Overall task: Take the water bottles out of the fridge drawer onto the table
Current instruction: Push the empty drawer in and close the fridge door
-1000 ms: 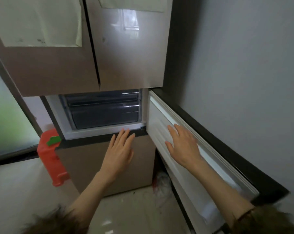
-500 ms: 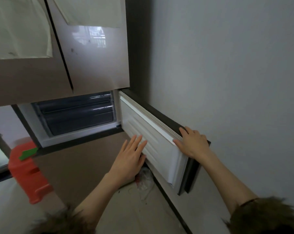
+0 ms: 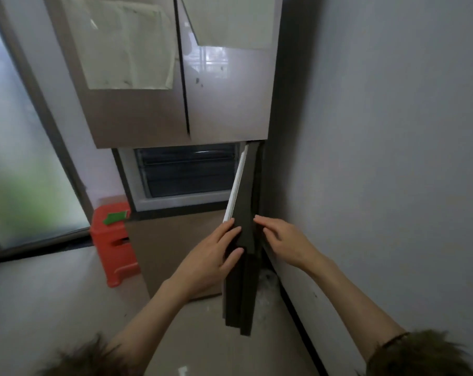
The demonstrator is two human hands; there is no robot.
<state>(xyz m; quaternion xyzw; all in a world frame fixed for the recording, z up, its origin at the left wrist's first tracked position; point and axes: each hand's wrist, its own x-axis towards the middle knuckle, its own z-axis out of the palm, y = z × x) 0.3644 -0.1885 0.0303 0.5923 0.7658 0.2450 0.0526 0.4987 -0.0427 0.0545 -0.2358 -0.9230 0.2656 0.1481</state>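
So the fridge [image 3: 175,109] fills the upper middle of the view, and its small lower door [image 3: 244,213] is swung out toward the camera, seen almost edge-on, dark outside with a thin white inner lining along its left side. The left hand [image 3: 213,256] sits at about 6 o'clock from the open compartment, fingers and thumb wrapped around the door's front edge, gripping it. The right hand [image 3: 281,242] is just beside the door at its 3 o'clock, fingers loosely extended and a bit spread, fingertips touching or nearly touching the dark outer face; can't really tell which. Behind the door, the open compartment shows a dark fridge drawer [image 3: 186,172] with ribbed clear fronts, pushed in. Can't see any water bottles in there from this angle, too dark and blurry. Papers [image 3: 126,47] are stuck on the upper doors. At roughly 8 o'clock from the drawer there's a red plastic stool [image 3: 113,242] on the floor, next to a frosted window [image 3: 21,158]. Grey wall [image 3: 392,131] on the right.
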